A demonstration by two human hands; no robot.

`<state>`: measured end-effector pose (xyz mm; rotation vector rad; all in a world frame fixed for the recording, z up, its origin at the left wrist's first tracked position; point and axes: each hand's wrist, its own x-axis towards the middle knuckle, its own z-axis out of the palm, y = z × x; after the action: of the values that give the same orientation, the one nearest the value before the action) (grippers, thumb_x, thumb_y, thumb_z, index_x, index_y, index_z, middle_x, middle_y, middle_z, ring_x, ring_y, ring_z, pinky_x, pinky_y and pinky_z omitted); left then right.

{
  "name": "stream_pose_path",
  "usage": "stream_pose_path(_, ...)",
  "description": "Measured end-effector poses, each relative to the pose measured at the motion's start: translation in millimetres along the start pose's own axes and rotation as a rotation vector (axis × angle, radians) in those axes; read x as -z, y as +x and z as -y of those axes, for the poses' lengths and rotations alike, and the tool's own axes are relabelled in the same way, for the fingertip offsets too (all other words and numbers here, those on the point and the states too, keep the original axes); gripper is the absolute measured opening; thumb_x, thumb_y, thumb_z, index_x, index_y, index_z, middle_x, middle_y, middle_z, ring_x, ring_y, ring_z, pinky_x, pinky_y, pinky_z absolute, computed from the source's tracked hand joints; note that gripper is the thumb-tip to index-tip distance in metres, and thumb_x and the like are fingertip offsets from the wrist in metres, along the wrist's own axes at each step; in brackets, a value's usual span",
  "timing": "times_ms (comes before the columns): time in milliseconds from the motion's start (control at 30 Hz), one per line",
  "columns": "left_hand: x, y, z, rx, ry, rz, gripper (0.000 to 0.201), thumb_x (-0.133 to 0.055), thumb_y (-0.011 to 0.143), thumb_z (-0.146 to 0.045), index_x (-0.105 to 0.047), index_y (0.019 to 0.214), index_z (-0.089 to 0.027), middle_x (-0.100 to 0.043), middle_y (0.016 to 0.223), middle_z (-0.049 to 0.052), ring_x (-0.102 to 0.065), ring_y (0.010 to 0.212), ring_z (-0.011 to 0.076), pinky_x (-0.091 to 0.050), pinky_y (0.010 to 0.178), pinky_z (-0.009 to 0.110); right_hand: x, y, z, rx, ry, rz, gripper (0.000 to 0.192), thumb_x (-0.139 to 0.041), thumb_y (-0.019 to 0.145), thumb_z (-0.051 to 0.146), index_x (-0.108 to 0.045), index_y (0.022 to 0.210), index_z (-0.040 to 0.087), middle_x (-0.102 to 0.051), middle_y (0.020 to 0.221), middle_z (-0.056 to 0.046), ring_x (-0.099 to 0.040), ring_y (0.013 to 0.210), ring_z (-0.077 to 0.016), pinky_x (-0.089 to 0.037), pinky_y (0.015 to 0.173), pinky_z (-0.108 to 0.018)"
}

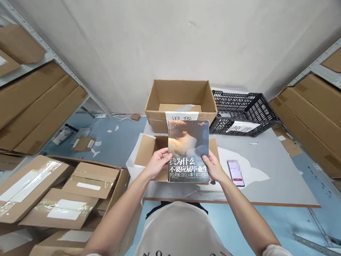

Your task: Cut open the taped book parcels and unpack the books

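A paperback book (188, 151) with a dark cover and large white Chinese characters faces me, held up between both hands. My left hand (158, 164) grips its left edge, thumb on the front cover. At the right edge, my right hand (214, 166) pinches it the same way. Below and behind the book stands an open cardboard box (145, 150) with its flaps spread; the book hides most of its inside. Further back is a larger open cardboard box (183, 91) with a paper label (172, 116) on its front, partly covered by the book.
A black plastic crate (246, 110) with a paper sign stands at the back right of the table (284, 176). A phone (236, 173) lies on white paper. Left, a big carton holds several taped parcels (90, 179). Shelves with cardboard boxes flank both sides.
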<state>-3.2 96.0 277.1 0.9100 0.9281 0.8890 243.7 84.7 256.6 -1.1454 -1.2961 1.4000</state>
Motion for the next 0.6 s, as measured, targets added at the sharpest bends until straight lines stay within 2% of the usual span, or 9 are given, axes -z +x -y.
stream_pose_path(200, 2.6, 5.6, 7.8, -0.017, -0.043, -0.083, 0.045, -0.071, 0.072, -0.040, -0.061, 0.108, -0.016, -0.065, 0.074, 0.002, -0.059, 0.062, 0.0107, -0.046, 0.054, 0.019, 1.2, -2.1, -0.3, -0.073, 0.125, 0.041, 0.048, -0.054, 0.081, 0.054, -0.049, 0.120, 0.028, -0.065, 0.105, -0.005, -0.062, 0.091, -0.0231, -0.052, 0.075, -0.036)
stream_pose_path(367, 10.4, 9.4, 13.6, -0.022, -0.039, -0.154, 0.042, -0.073, 0.069, -0.040, -0.063, 0.102, -0.016, -0.058, 0.064, -0.002, -0.049, 0.050, 0.0053, -0.034, 0.042, 0.013, 2.0, -14.5, -3.8, -0.280, 0.219, 0.180, 0.058, -0.059, 0.078, 0.052, -0.038, 0.130, 0.038, -0.064, 0.107, -0.002, -0.066, 0.076, -0.0191, -0.056, 0.056, -0.033)
stream_pose_path(467, 12.4, 11.1, 12.5, -0.009, -0.047, -0.143, 0.039, -0.073, 0.069, -0.039, -0.063, 0.100, -0.016, -0.056, 0.062, -0.004, -0.046, 0.048, 0.0039, -0.031, 0.041, 0.013, 0.5, -15.7, -4.6, -0.312, 0.251, 0.154, 0.058, -0.060, 0.078, 0.049, -0.038, 0.130, 0.039, -0.065, 0.104, -0.001, -0.067, 0.068, -0.0166, -0.057, 0.051, -0.032)
stream_pose_path(600, 12.1, 12.6, 5.8, 0.001, -0.036, -0.107, 0.040, -0.071, 0.071, -0.039, -0.063, 0.104, -0.017, -0.062, 0.071, 0.000, -0.055, 0.057, 0.0075, -0.043, 0.050, 0.016, -1.6, -13.4, -3.1, -0.299, 0.282, 0.091, 0.059, -0.060, 0.079, 0.047, -0.038, 0.132, 0.036, -0.066, 0.103, -0.003, -0.067, 0.070, -0.0176, -0.058, 0.050, -0.031)
